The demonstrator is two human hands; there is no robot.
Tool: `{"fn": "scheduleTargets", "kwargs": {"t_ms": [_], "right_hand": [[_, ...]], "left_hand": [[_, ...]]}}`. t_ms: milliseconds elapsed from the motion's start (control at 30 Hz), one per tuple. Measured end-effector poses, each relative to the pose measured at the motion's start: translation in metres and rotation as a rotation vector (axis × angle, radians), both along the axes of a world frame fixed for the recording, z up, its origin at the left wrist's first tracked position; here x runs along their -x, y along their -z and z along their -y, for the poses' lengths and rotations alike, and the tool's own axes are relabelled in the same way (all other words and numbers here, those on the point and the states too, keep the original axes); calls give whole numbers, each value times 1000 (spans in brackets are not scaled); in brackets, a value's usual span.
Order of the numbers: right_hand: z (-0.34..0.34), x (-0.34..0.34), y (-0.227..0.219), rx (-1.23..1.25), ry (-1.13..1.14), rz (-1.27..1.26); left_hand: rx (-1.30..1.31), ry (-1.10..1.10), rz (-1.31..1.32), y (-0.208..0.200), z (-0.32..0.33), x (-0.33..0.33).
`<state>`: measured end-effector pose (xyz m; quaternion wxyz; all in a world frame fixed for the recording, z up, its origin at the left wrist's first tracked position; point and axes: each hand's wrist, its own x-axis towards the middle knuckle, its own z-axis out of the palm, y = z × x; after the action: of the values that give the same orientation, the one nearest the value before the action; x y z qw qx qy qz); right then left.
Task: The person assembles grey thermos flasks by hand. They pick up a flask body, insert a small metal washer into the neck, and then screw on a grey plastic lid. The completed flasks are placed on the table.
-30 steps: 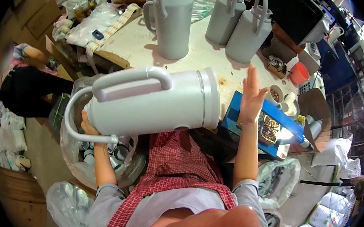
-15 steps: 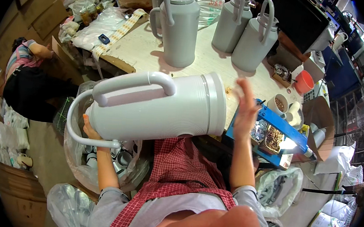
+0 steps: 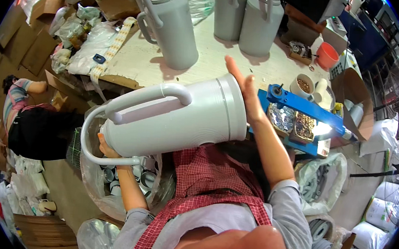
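Note:
A light grey thermos jug (image 3: 176, 117) lies on its side across my lap, its base end to the right and slightly raised. Its large side handle (image 3: 145, 93) faces up and away from me, and a thin carrying handle (image 3: 86, 136) loops around the left end. My left hand (image 3: 107, 147) holds the jug at its neck end, partly hidden behind the body and the loop. Against the base rests the palm of my right hand (image 3: 249, 95), with the fingers stretched out.
More grey jugs (image 3: 173, 41) stand on the worktable (image 3: 214, 62). To the right is a blue bench device (image 3: 305, 107) beside trays of small metal parts (image 3: 303, 127). A red cup (image 3: 327, 55) stands farther back. Bags of parts (image 3: 320, 182) flank me; a co-worker (image 3: 34, 119) bends at the left.
My right hand has moved left and now touches the jug's base, where before it was held apart. The jug's base end has tilted slightly upward, and the view has shifted.

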<state>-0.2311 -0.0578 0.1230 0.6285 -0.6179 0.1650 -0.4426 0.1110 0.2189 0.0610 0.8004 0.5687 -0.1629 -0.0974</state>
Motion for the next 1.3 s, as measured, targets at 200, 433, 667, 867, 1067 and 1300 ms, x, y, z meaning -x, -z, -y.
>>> {"fn": "scheduleTargets", "kwargs": {"t_ms": [200,433,667,867,1067,1300], "right_hand": [[0,-31,15,47,24,-132],[-17,-5,-3,402,41,-7],[-10,-49,33,181,317,-212],[40,-94,47,-626,-248,-258],[112,-67,-32,591,437,-471],[332,-24,-77,328,740,-428]], "left_hand": [[-103,-2,3,3,6,5],[119,40,-111,-14,2,5],[55,-113,-91,-43,1,23],[-223,-42,931,-115,-7,-1],[-231,-5,513,-171,81,-181],[-679,-345,1871,-194,235,-215]]}}
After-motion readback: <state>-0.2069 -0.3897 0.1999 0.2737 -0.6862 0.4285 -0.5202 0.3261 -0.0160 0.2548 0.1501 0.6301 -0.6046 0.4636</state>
